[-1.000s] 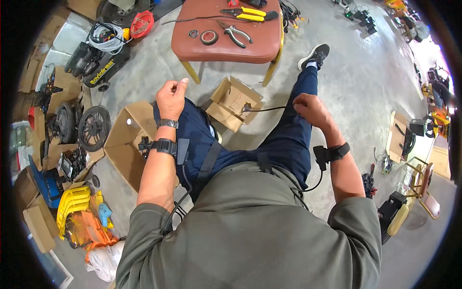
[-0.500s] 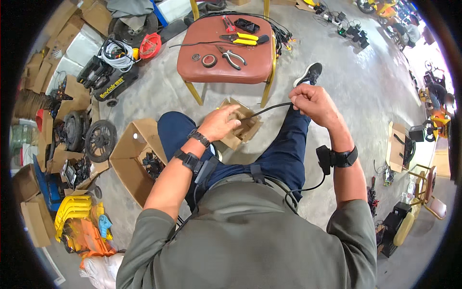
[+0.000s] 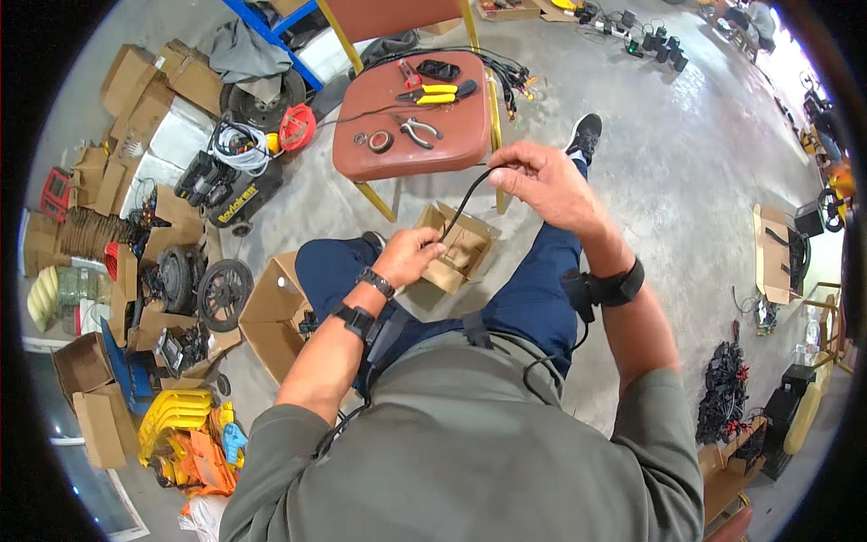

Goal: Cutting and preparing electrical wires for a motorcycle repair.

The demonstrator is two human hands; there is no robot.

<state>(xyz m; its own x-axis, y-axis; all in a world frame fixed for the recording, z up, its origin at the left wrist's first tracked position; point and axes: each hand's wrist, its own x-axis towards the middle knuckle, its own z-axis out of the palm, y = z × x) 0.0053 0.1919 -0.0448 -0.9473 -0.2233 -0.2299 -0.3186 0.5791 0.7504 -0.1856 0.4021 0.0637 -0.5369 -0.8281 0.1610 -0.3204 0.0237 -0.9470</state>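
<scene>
Both hands have drawn closer together since the frame half a second ago: the left hand (image 3: pixel 409 259), then open-fingered, has come onto the thin black flexible cable (image 3: pixel 463 199), and the right hand (image 3: pixel 547 186) has swung inward. On my feed I see the left thumb and fingers pinched on the cable's lower part and the right thumb and fingertips closed on its upper stretch; it arches between them. I place that span over the small open brown cardboard box (image 3: pixel 442 276), between the legs in dark blue trousers (image 3: pixel 533 282). I cannot make out where the cable runs past the left hand. Beyond, on the padded reddish-brown chair seat (image 3: pixel 462 142), I see yellow-handled pliers (image 3: pixel 437 94), grey-handled pliers (image 3: pixel 417 133) and a black tape roll with a red core (image 3: pixel 380 141).
</scene>
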